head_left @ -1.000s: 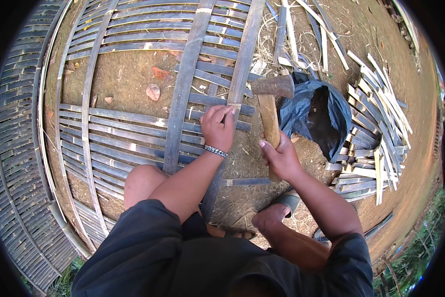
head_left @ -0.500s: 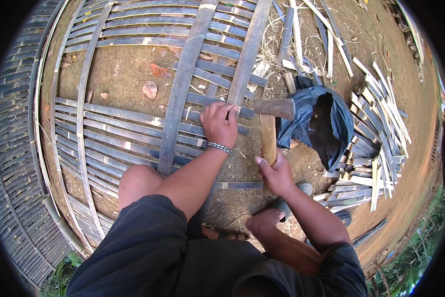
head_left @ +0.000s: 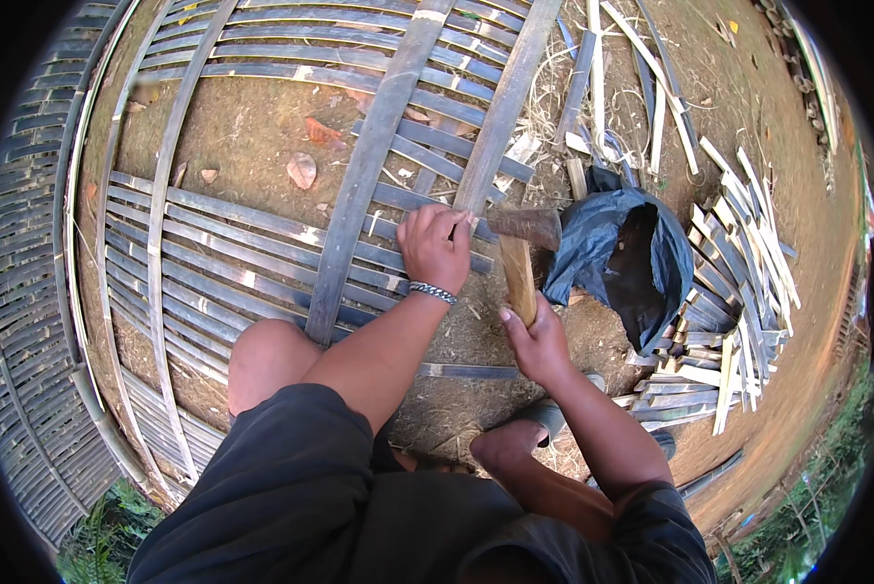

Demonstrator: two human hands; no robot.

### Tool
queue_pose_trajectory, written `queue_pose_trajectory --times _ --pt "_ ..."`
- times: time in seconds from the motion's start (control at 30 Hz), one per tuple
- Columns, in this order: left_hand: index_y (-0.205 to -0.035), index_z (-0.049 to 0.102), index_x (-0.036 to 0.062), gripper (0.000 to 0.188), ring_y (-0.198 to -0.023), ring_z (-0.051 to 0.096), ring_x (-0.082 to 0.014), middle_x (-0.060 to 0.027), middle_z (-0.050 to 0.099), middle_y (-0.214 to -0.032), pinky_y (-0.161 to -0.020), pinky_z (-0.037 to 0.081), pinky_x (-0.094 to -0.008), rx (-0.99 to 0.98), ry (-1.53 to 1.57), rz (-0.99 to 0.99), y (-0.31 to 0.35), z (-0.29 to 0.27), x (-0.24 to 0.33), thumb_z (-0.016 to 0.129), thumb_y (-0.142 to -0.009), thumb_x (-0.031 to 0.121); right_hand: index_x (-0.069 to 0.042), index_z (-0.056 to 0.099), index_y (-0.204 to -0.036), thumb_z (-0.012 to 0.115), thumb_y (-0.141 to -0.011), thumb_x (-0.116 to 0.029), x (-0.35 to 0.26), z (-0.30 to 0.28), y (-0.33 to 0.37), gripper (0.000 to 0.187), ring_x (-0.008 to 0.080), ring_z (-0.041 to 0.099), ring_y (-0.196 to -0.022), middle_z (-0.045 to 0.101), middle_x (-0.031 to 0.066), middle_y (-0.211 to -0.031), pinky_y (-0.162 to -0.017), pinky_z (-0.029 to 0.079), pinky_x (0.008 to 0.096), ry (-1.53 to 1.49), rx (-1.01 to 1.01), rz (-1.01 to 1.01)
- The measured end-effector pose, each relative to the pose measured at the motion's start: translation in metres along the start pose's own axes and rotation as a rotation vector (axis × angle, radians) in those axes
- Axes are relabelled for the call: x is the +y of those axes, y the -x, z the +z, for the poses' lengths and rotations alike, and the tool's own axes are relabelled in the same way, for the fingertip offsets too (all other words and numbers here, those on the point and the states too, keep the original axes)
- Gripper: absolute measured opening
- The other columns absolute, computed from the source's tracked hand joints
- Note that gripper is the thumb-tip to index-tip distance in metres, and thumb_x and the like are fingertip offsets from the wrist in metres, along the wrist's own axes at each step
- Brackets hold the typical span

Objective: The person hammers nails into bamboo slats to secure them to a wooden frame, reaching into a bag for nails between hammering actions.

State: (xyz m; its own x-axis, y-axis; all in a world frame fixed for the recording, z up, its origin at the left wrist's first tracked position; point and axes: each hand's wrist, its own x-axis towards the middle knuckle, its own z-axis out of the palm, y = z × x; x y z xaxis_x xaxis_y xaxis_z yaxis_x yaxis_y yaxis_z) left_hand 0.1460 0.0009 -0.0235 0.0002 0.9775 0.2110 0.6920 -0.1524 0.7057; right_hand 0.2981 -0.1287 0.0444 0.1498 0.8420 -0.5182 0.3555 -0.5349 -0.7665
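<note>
My right hand [head_left: 537, 343] is wrapped round the wooden handle of a hatchet [head_left: 518, 277]. Its dark, rusty metal head [head_left: 525, 227] is wider at the right end, and its narrow left end is close to my left fingertips. My left hand [head_left: 435, 245], with a braided bracelet at the wrist, rests on the slatted panel at the lower end of a long upright bamboo strip [head_left: 503, 107]. Thumb and fingers are pinched together there; whatever is between them is too small to make out. Dark bamboo slats [head_left: 262, 258] run crosswise under the long strips.
A torn dark plastic bag [head_left: 593, 238] lies open right of the hatchet. Beyond it is a heap of cut bamboo pieces [head_left: 739, 282]. Loose strips [head_left: 659, 127] lie at the top right. Another slatted panel [head_left: 38, 292] stands along the left. My bent knee [head_left: 272, 365] is beside the panel.
The hatchet's head has shifted slightly left and down, closer to my left hand. My left hand keeps its pinch at the strip's end. The whole view has shifted slightly.
</note>
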Motion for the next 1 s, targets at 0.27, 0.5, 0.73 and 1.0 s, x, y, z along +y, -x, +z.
queue_pose_trajectory --times 0.27,0.5,0.73,1.0 --pt "-0.087 0.072 0.0120 0.009 -0.095 0.061 -0.0262 -0.0039 0.066 -0.095 -0.089 0.042 -0.0429 -0.003 -0.022 0.007 0.000 0.000 0.001 0.077 -0.088 0.020 0.002 0.059 -0.116 0.069 -0.098 -0.028 -0.006 -0.003 0.003 0.036 0.0481 0.069 -0.090 0.069 0.0290 -0.093 -0.078 0.053 0.0499 0.073 -0.017 0.048" --pt "-0.087 0.071 0.0127 0.008 -0.098 0.061 -0.0273 -0.0045 0.066 -0.097 -0.091 0.041 -0.0437 -0.026 -0.035 0.009 0.000 0.000 0.000 0.077 -0.087 0.018 0.002 0.059 -0.113 0.067 -0.100 -0.029 -0.023 -0.011 -0.002 0.034 0.0501 0.068 -0.091 0.068 0.0299 -0.092 -0.078 0.053 0.0511 0.107 -0.013 -0.011" --pt "-0.089 0.071 0.0134 0.008 -0.099 0.061 -0.0277 -0.0042 0.066 -0.098 -0.093 0.041 -0.0438 -0.055 -0.024 0.020 0.000 -0.002 0.001 0.077 -0.084 0.016 -0.001 0.053 -0.128 0.062 -0.102 -0.027 -0.030 -0.012 -0.007 0.037 0.0510 0.068 -0.094 0.069 0.0301 -0.095 -0.080 0.052 0.0554 0.189 0.040 -0.116" --pt "-0.085 0.069 0.0154 0.006 -0.096 0.060 -0.0249 -0.0008 0.065 -0.095 -0.091 0.040 -0.0424 -0.026 -0.032 0.045 0.000 -0.001 -0.001 0.075 -0.084 0.016 -0.007 0.049 -0.136 0.060 -0.102 -0.023 -0.033 -0.014 -0.007 0.039 0.0505 0.069 -0.089 0.071 0.0276 -0.097 -0.079 0.055 0.0564 0.394 0.061 -0.167"
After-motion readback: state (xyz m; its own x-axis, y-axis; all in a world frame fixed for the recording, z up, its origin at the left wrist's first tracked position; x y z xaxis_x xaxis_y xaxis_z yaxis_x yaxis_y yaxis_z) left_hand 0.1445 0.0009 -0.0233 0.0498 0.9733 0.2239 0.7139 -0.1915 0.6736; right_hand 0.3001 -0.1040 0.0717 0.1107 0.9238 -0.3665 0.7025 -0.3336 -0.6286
